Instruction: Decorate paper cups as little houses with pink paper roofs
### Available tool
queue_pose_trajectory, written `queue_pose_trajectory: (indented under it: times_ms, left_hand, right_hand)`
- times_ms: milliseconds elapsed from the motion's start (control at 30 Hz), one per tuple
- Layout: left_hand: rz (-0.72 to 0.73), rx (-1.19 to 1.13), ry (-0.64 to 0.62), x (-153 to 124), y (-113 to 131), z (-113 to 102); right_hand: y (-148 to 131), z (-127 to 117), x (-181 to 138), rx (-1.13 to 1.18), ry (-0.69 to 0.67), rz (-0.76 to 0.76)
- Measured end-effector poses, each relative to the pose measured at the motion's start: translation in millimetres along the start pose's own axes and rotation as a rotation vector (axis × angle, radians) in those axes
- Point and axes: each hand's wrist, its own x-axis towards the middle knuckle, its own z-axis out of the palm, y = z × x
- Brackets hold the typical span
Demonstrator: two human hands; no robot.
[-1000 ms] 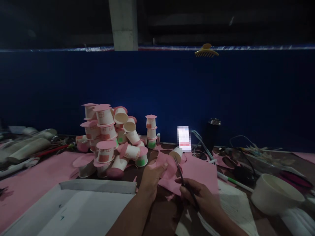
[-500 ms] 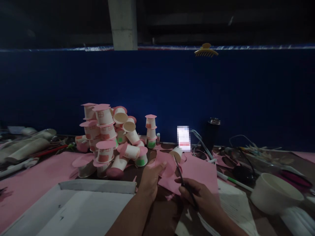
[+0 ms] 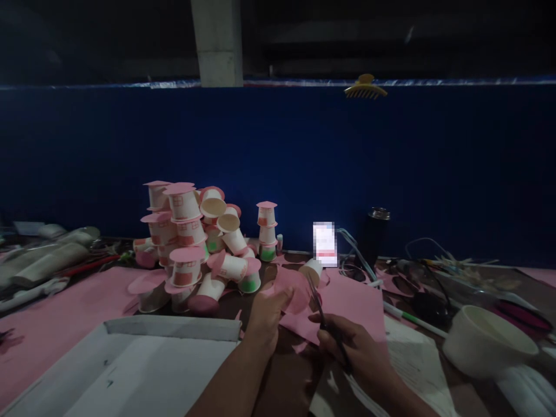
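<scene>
Between thumb and fingers, my left hand (image 3: 268,315) pinches a piece of pink paper (image 3: 295,288). My right hand (image 3: 354,341) is closed on dark scissors (image 3: 330,330), whose blades point up and away beside the paper's right edge. Whether the blades are apart is hard to make out. Under and behind my hands lies a larger pink sheet (image 3: 354,301). A paper cup (image 3: 311,270) lies tipped just beyond the held paper. To the left stand several stacked paper cups (image 3: 185,205) with pink discs on top and drawn windows.
A white box lid (image 3: 174,329) fills the near left. At right are a white bowl-like container (image 3: 486,341), a black flask (image 3: 377,237) and printed papers (image 3: 417,359). A lit phone (image 3: 325,243) stands at the back, before a blue partition (image 3: 278,145).
Hardly anything differs. The scissors and my right hand have shifted very slightly against the pink paper, and the whole view has moved a touch.
</scene>
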Motion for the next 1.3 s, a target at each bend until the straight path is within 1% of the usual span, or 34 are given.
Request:
queue_pose_trajectory:
  times_ms: [133, 367, 500, 700, 900, 1033, 1167, 1300]
  left_hand:
    - [-0.011, -0.010, 0.030, -1.1, 1.8, 2.4]
    - [0.008, -0.016, -0.024, 0.3, -0.8, 0.5]
    - [0.004, 0.003, -0.007, 1.3, -2.9, -1.1]
    - [0.033, 0.001, -0.038, 2.0, -2.6, -0.7]
    - [0.021, 0.011, -0.016, 1.7, -3.0, -0.3]
    - [0.015, -0.002, -0.010, 0.1, -1.6, 1.0]
    - [-0.007, 0.004, 0.054, -1.6, 0.7, 2.9]
    - [-0.026, -0.027, 0.079, -2.6, 1.6, 5.0]
  right_hand:
    - [1.6, 0.3, 0.5, -0.012, 0.030, 0.002]
    - [3.2, -0.8, 1.4, -0.116, 0.050, -0.015]
    - [3.9, -1.6, 1.6, -0.137, 0.048, -0.023]
    - [6.3, -1.6, 0.9, -0.187, 0.076, -0.030]
    - [5.6, -2.5, 1.8, -0.232, 0.074, -0.052]
    - [6.5, -3.1, 2.9, -0.202, 0.066, -0.030]
    - [11.3, -3.7, 5.1, -0.184, 0.076, -0.034]
    - [16.7, -4.6, 6.0, -0.156, 0.060, -0.025]
